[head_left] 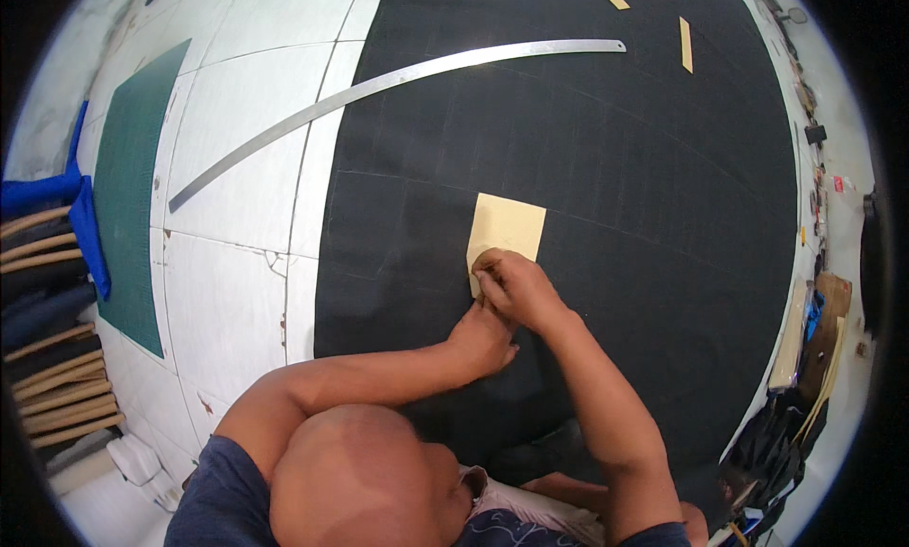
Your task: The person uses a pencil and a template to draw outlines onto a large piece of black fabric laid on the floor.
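leaning over a flat, cream-coloured, four-sided card piece, the person has both bare hands at its lower left end, around seven o'clock on it. the card lies near the centre of the view, on a large matte black sheet marked with faint pale lines. the right hand has its fingers curled closed over the card; whether they pinch something thin is hidden. the left hand sits just below, its fingertips partly covered by the right, so i cannot tell whether they grip or only press.

with both hands gathered at one end, the card's twelve o'clock end looks unheld: a sideways push could swing it askew. a dragging left forearm could ruck the sheet. the long, thin, silver metal ruler at eleven o'clock spans the sheet's edge and the white tiled floor, so a tug on the sheet could skew it. the narrow cream strips at one o'clock look loose and could scatter likewise.
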The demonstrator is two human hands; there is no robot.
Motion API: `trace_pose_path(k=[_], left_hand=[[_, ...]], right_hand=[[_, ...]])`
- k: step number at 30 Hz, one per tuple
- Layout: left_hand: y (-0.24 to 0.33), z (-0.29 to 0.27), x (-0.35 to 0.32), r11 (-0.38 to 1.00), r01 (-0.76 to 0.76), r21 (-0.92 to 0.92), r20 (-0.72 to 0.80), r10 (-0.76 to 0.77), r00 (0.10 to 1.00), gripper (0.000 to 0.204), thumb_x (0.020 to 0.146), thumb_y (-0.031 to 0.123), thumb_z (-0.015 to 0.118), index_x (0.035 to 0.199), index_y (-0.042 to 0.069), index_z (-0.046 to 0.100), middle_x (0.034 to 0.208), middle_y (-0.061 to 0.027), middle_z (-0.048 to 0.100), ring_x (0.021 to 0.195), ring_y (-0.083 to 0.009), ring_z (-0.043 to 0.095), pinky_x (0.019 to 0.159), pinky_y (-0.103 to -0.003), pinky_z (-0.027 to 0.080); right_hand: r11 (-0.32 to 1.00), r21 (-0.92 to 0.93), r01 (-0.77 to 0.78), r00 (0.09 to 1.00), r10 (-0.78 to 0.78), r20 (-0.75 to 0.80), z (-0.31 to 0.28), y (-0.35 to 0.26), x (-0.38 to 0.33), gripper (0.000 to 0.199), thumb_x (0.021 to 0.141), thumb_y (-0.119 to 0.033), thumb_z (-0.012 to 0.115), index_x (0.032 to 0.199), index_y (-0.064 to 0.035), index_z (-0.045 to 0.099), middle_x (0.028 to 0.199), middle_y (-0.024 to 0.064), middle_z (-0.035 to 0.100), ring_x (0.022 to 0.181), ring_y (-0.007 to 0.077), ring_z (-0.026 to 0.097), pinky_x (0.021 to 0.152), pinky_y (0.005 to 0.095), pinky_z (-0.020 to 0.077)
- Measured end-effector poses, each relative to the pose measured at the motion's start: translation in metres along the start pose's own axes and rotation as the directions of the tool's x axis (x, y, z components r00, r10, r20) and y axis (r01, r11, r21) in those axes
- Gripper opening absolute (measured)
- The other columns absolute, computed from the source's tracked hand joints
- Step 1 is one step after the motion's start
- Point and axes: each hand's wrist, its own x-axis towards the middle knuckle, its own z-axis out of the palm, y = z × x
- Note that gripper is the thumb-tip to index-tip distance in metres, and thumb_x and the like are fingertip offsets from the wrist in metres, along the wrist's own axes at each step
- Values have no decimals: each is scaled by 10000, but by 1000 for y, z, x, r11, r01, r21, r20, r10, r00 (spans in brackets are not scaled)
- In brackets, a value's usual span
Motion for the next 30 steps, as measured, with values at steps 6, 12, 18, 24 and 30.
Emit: trace_pose_path(k=[6,12,18,24,30], left_hand=[[-15,-14,13,977,-61,202,-160,95,983,479,926,202,642,1319,-65,576,1342,-290,550,1270,-438,566,978,-469,568],[-40,-70,40,961,-213,177,190,179,965,326,939,115,595,1250,27,644,1112,-125,597,1107,-302,655,836,-419,622],[-59,-79,65,881,-418,221,253,362,897,286,876,88,694,1157,37,702,1141,-80,619,1114,-269,648,919,-372,611],[-82,-80,75,852,-517,81,247,485,839,441,833,88,762,1272,86,720,1158,-73,612,1124,-278,631,968,-388,562],[-87,-79,76,851,-524,39,220,504,835,465,814,107,787,1273,84,718,1147,-78,614,1102,-286,634,965,-399,547]], right_hand=[[928,371,39,863,156,-481,-17,33,-61,161,1029,-115,626,1133,0,669,1005,71,730,902,122,673,810,297,540],[946,278,-167,928,246,-281,6,33,-116,160,988,-86,665,1114,-10,727,1048,127,763,933,198,754,810,349,591],[971,225,-80,937,151,-317,46,23,-90,190,951,-113,699,1116,-25,732,1073,157,756,960,315,754,840,403,592],[979,195,-59,915,131,-381,63,21,-75,169,961,-142,688,1083,-38,739,1030,158,752,957,363,727,838,442,574],[988,155,-9,908,73,-412,64,23,-71,159,956,-144,696,1070,-43,741,1018,157,752,953,362,725,833,454,569]])
